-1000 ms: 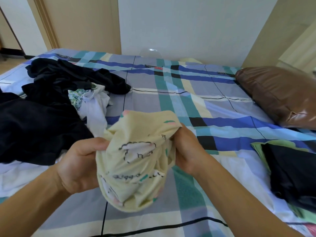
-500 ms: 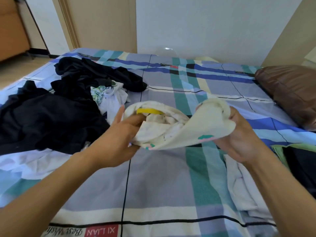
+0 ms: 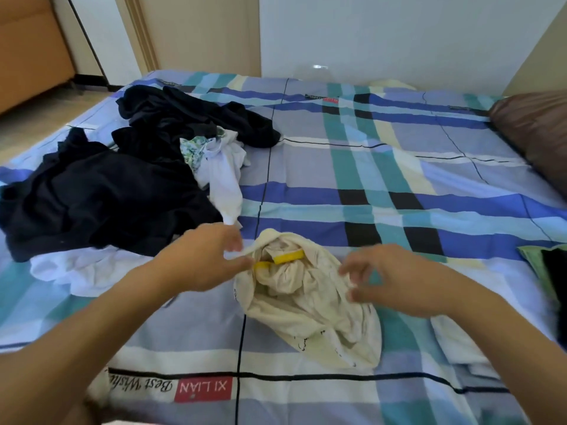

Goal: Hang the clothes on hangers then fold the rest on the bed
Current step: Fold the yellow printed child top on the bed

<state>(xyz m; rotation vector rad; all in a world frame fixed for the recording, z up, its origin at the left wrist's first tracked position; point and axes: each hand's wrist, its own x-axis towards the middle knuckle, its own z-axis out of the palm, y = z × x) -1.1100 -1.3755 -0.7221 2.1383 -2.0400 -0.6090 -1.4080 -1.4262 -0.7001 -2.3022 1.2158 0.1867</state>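
A cream printed garment (image 3: 306,308) with a yellow inner band (image 3: 288,257) lies crumpled on the plaid bed sheet (image 3: 383,185) in front of me. My left hand (image 3: 199,259) pinches the garment's upper left edge. My right hand (image 3: 395,280) hovers at its right side with fingers apart, the fingertips at the cloth. A pile of dark clothes (image 3: 107,197) lies at the left of the bed, with a white garment (image 3: 224,176) against it and a white cloth (image 3: 82,271) under its near edge.
A brown pillow (image 3: 537,130) lies at the far right. A green-edged black garment (image 3: 552,271) sits at the right edge, with a flat white cloth (image 3: 460,342) below my right forearm. Walls and a door frame stand behind the bed.
The cream garment was held up between both hands and now lies on the bed. My right hand has let go of it; my left hand still pinches its edge.
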